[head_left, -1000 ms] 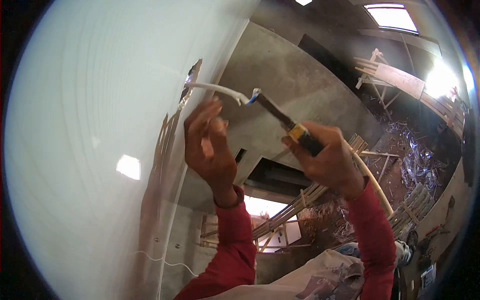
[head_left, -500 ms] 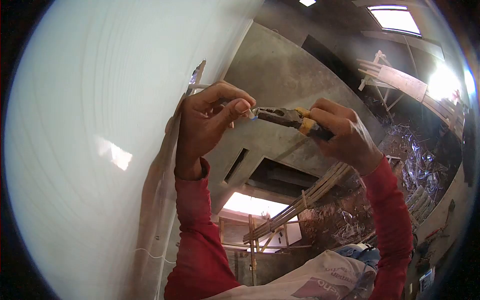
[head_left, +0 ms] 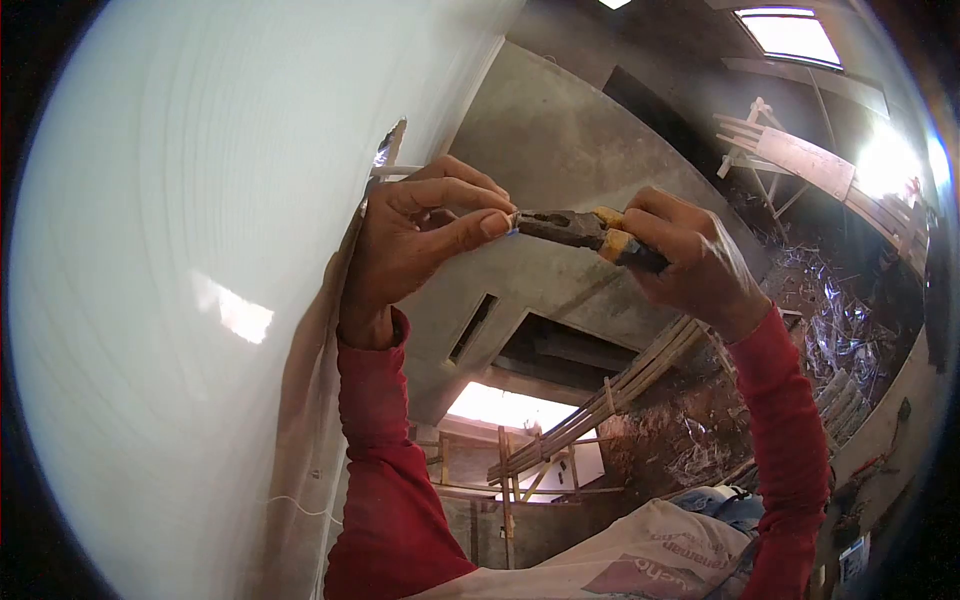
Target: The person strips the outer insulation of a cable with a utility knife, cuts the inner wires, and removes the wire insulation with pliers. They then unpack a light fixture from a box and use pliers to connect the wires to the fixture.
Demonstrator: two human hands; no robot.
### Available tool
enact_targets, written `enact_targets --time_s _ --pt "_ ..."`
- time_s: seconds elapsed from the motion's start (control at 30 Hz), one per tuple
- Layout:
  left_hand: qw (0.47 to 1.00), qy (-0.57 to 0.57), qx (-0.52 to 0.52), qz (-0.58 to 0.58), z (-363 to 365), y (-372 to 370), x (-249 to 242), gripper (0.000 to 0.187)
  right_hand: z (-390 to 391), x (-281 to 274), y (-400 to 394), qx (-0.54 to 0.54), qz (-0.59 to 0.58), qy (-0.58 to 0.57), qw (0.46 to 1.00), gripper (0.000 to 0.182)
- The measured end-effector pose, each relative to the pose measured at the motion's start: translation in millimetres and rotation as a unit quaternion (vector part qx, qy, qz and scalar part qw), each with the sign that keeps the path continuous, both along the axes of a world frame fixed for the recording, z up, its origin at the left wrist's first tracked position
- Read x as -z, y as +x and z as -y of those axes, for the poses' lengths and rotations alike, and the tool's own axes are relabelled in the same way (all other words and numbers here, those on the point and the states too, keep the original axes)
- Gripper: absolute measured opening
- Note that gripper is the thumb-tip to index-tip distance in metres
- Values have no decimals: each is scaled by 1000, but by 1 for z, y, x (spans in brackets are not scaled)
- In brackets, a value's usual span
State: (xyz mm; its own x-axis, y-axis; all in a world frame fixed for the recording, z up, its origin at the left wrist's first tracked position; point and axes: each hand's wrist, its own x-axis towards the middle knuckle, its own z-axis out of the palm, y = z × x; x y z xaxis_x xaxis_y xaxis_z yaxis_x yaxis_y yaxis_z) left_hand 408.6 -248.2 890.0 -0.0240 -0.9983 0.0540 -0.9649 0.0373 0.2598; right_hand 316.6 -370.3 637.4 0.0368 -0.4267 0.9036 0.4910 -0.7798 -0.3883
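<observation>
My left hand (head_left: pixel 420 225) pinches the end of a white cable (head_left: pixel 396 171) that comes out of a cut hole (head_left: pixel 390 143) in the glossy white panel (head_left: pixel 200 240). A small bit of blue shows at its fingertips. My right hand (head_left: pixel 690 250) is wrapped round the yellow and black handles of a pair of pliers (head_left: pixel 565 228). The jaws point left and touch the wire end at my left fingertips. How the wire sits in the jaws is too small to tell.
Long wooden poles (head_left: pixel 600 400) lean at the lower middle. A plank scaffold (head_left: pixel 800 160) stands at the upper right, above crumpled clear plastic (head_left: pixel 835 325) on the ground. A thin white wire (head_left: pixel 300 507) hangs by the panel at lower left.
The pliers' jaws have closed and meet the fingertips of my left hand. My left hand and forearm have shifted slightly, with the fingers straighter over the wire end.
</observation>
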Motion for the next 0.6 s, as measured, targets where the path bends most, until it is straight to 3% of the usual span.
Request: enact_targets --time_s 0.07,0.2,0.33,0.4,0.53,0.6 --pt "1000 6 -16 -5 0 -1 0 16 2 2 -1 3 -39 -12 999 46" --pt "999 8 -35 -3 0 -2 1 8 1 5 1 13 -42 -9 999 44" --pt "999 -18 -46 -5 -3 -9 10 4 -1 3 1 24 -26 -9 999 40" --pt "993 -73 -65 -71 -5 -6 17 7 -5 -2 3 24 -16 -6 1000 37" --pt "983 -156 -49 -80 -10 4 33 8 -22 -8 8 -88 2 65 994 21" --pt "940 -235 61 -239 -11 21 39 13 -32 -8 8 -138 3 97 986 15"
